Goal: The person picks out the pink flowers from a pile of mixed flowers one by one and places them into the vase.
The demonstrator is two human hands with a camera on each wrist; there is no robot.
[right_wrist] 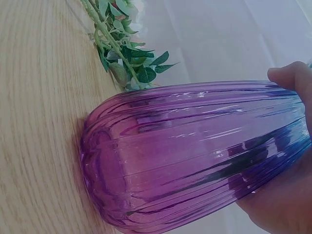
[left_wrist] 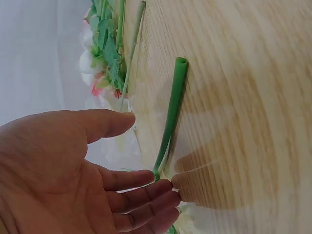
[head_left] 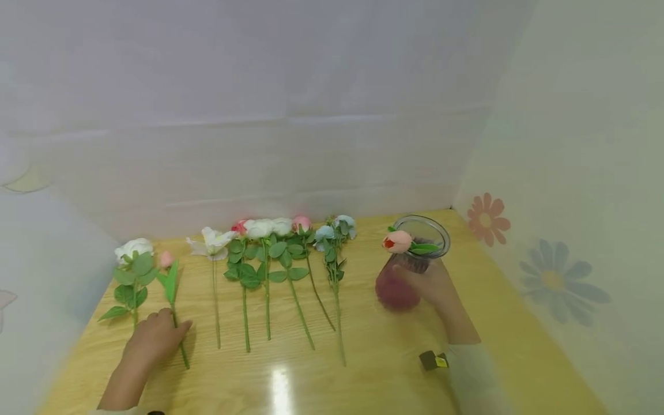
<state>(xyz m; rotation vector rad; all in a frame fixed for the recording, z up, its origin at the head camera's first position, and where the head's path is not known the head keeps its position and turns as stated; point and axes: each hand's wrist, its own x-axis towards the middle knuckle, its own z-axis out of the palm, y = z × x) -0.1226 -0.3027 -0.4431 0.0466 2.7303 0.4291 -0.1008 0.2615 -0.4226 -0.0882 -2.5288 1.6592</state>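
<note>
The head view shows both hands at once. The left hand (head_left: 155, 337) lies over the stem of a pink tulip (head_left: 166, 260) on the worktop (head_left: 378, 380), beside a white flower (head_left: 134, 249) with broad leaves. The left wrist view shows what the back of that hand covers from above: its fingers are extended and its thumb stands well apart, with the green stem (left_wrist: 173, 109) just past the fingertips; whether they touch is unclear.

The right hand (head_left: 434, 288) grips the neck of a glass vase (head_left: 396, 291). The right wrist view reveals the vase's ribbed sides, purple shading to blue near the hand, with the thumb along one side; the rim shows only from the head.

At the vase's mouth, a peach tulip (head_left: 397, 242) leans out over the rim, one leaf across the opening; how deep its stem reaches cannot be told. Between the hands, a white lily (head_left: 211, 241), white roses (head_left: 259, 229) and blue flowers (head_left: 325, 232) lie in a row.
</note>
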